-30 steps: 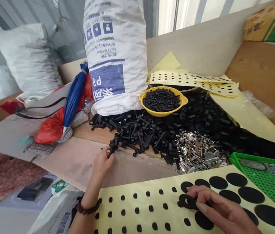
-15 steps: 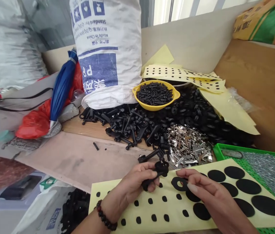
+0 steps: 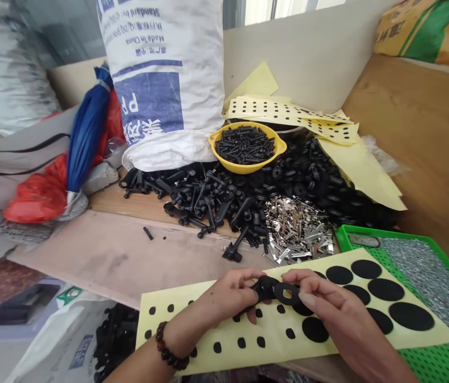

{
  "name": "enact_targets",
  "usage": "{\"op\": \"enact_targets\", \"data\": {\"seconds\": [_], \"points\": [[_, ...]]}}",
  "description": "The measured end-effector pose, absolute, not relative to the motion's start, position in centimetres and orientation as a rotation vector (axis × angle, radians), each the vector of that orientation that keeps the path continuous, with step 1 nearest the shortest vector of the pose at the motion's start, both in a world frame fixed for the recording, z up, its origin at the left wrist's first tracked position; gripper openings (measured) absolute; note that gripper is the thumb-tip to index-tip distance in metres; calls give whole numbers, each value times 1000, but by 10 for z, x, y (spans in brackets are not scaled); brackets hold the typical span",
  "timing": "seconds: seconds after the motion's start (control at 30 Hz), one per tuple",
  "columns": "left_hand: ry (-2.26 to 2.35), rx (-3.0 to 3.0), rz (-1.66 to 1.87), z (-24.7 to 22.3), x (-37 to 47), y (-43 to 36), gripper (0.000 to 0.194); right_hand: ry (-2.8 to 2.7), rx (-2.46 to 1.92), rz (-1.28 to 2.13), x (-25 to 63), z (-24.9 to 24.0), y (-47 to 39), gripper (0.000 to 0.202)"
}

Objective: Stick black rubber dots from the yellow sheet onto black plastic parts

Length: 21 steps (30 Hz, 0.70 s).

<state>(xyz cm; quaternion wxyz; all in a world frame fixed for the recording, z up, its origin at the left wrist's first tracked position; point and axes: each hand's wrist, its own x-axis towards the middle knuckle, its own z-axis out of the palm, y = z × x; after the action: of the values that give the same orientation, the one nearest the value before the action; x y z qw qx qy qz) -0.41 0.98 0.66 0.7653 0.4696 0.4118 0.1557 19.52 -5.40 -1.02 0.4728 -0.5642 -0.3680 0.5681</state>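
Observation:
My left hand [image 3: 232,298], a beaded bracelet at its wrist, is closed around a black plastic part [image 3: 264,288] with a round end. Pinched in my right hand [image 3: 320,298] is a flat black ring [image 3: 287,293] with a hole in its middle. Ring and plastic part meet or overlap in view; whether they touch I cannot tell. Below both hands lies a yellow sticker sheet [image 3: 184,340] carrying small black dots and large black discs [image 3: 411,316]. Black arm-shaped parts [image 3: 224,205] are heaped beyond my hands.
Small metal clips [image 3: 298,229] form a pile beside the black parts. A yellow bowl [image 3: 244,169] holds black screws. At right stands a green tray [image 3: 419,361] with small silvery pieces. A white sack [image 3: 200,74], a blue umbrella [image 3: 89,133] and a red bag [image 3: 36,197] are farther back.
My hands have come together, bringing the black ring up against or over the plastic part's round end. The whole view has shifted slightly.

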Motion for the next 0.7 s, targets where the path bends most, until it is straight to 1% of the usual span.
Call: {"op": "enact_targets", "data": {"seconds": [0.17,0.4,0.7], "points": [[853,1130,293,16,-6,9,28,-925,-1379,1419,191,-9,-54,27],[800,1248,305,30,-8,5,33,-1004,-1340,1464,191,-13,-53,26],[812,1335,220,42,-5,9,30,-1044,-1371,1426,192,-15,-55,26]]}}
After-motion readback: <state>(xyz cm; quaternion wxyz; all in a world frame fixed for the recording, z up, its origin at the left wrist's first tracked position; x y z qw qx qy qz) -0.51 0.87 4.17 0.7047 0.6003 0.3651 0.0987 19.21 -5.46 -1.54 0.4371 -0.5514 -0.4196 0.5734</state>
